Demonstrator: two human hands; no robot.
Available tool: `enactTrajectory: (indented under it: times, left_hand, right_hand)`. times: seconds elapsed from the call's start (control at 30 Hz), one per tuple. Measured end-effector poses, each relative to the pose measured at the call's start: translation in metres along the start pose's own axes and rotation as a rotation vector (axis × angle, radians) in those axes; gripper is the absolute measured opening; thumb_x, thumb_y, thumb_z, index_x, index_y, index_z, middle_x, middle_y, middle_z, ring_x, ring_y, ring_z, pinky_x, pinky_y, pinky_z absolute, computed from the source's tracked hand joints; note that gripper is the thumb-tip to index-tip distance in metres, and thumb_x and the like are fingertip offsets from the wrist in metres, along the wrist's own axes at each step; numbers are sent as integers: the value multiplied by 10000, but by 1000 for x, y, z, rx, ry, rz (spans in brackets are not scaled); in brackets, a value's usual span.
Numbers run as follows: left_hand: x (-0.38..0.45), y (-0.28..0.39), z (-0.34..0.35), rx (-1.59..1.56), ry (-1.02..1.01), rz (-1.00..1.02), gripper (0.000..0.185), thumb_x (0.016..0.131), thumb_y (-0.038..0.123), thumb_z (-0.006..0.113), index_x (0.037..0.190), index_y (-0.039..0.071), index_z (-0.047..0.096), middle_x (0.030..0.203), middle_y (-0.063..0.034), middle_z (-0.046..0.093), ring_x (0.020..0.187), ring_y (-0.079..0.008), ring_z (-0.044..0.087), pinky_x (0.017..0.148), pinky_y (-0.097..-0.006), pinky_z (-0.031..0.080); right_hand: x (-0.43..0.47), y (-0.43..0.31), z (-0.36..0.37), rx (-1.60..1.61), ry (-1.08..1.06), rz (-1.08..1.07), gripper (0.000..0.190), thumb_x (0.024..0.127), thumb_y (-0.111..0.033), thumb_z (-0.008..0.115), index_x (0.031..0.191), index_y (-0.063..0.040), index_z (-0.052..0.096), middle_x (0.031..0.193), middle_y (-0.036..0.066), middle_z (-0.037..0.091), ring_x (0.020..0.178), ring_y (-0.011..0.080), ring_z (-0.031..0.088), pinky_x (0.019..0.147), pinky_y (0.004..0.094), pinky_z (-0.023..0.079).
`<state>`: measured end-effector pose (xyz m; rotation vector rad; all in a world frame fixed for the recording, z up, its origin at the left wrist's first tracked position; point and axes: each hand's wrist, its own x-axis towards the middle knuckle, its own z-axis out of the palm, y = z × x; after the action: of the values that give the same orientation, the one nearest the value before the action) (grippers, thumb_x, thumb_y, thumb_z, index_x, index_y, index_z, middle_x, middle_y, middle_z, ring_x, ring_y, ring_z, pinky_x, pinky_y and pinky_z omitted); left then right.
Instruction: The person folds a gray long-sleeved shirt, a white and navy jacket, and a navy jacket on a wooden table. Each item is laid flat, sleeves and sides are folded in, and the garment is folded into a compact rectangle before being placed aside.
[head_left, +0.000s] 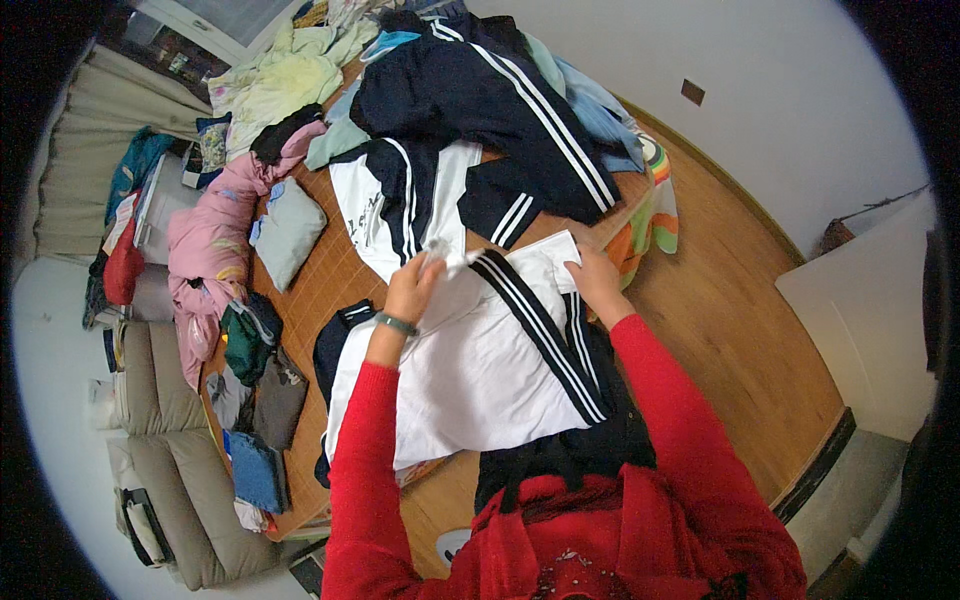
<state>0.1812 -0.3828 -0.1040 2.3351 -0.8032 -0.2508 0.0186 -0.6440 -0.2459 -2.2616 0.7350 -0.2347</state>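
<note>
A white garment with black bands and white stripes (480, 375) is spread in front of me, its lower part near my waist. My left hand (412, 289) grips its upper edge, where the cloth is blurred. My right hand (596, 277) pinches a white end of it at the right. Dark striped cloth shows from under its left side. Just beyond my hands lies a black-and-white garment with dark writing (367, 202), next to black clothing with white double stripes (480, 97).
The brown mat (300, 315) bears a grey-green pillow (292, 232), a pink quilt (217, 240), folded jeans (257, 469) and a green garment (244, 349). Yellowish bedding (277, 82) lies at the far left. Beyond the left edge stands a beige sofa (180, 487); a wall (750, 82) rises at the right.
</note>
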Motion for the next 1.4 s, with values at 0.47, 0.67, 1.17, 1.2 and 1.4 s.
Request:
enactTrajectory:
  times: [0.47,0.67,1.17,1.2,1.4]
  left_hand:
    - [-181,152,-77,-173,-27,594,111,834,74,640,882,-15,594,953,-135,599,814,-281,596,700,-308,483]
    - [-203,130,-52,-649,-135,354,89,851,24,610,886,18,529,1223,-107,540,891,-103,544,719,-238,466]
    - [-230,135,-90,-264,180,204,147,898,71,563,1017,-11,593,816,-56,615,741,-108,559,658,-243,450]
    - [-229,138,-93,-272,190,244,142,903,69,558,1016,-9,593,813,-44,610,741,-98,551,659,-233,445]
    - [-226,151,-122,-430,236,178,148,920,67,537,1045,9,592,869,15,598,787,-69,530,684,-207,433]
  right_hand:
    - [-158,-163,-94,1024,-419,-439,194,964,-144,493,1076,-10,577,956,-15,581,873,69,512,790,236,437]
    - [-222,-179,-112,884,-418,-445,179,948,-156,518,1027,-7,578,844,18,588,788,86,533,707,264,459]
    - [-264,-125,-101,759,-260,-532,152,925,-94,540,1027,2,600,949,71,653,880,129,610,783,264,481]
    - [-266,-120,-94,710,-265,-589,164,913,-114,555,1019,0,608,929,90,651,864,138,616,785,265,482]
    - [-251,-94,-55,-50,-207,-737,610,789,-337,683,1254,3,484,1253,194,531,1148,341,515,925,432,403]
